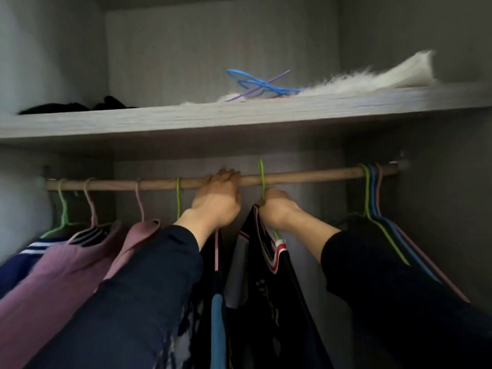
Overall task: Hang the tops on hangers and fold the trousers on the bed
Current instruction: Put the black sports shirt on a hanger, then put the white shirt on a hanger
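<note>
At the centre of the frame, the left hand [217,201] curls its fingers over the round wooden wardrobe rail [306,174] and grips it. Just to its right, the right hand [277,209] pinches the neck of a thin lime-green wire hanger [262,179], whose hook rises above the rail. Whether the hook bears on the rail cannot be told. A black top with red and white trim [269,251] hangs from this hanger, below the right hand. In the lower left, mauve tops [66,262] and a navy top with white stripes [16,267] hang on the rail. A bunch of bare green, blue and pink hangers [372,187] sits at its right end. On the grey wooden shelf [239,115] above lie blue plastic hangers [255,85], a white fluffy cloth [372,78] and a black garment [66,106].
</note>
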